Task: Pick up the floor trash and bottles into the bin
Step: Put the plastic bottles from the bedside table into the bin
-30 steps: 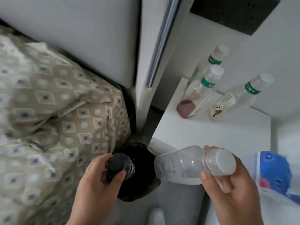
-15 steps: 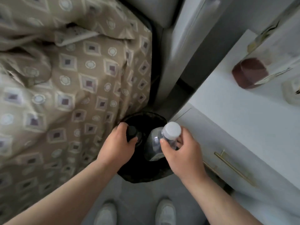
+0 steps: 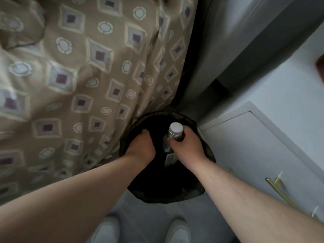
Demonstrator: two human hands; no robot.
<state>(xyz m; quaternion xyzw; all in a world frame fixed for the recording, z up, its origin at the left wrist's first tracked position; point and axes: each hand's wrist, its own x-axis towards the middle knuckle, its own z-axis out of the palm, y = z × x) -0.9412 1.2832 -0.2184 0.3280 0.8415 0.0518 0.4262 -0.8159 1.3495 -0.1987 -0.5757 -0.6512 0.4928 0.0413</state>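
The round bin [image 3: 166, 199] with a black liner stands on the floor between the bed and a white cabinet. Both my hands reach down into its mouth. My right hand [image 3: 188, 146] grips the neck of a clear plastic bottle [image 3: 175, 129] with a white cap, held upright with its body down inside the bin. My left hand [image 3: 140, 148] is curled downward beside it, in the same grip it had on the dark-capped bottle. That bottle is hidden under the hand against the black liner.
A bed with a tan patterned cover [image 3: 78, 85] presses against the bin's left side. A white cabinet [image 3: 254, 146] with a brass handle [image 3: 278, 186] stands at the right. My white shoes [image 3: 178, 232] are on the grey floor just below the bin.
Both hands have gone down from above the bin into its mouth. The clear bottle has turned from lying sideways to upright, and the dark bottle has dropped out of sight under my left hand.
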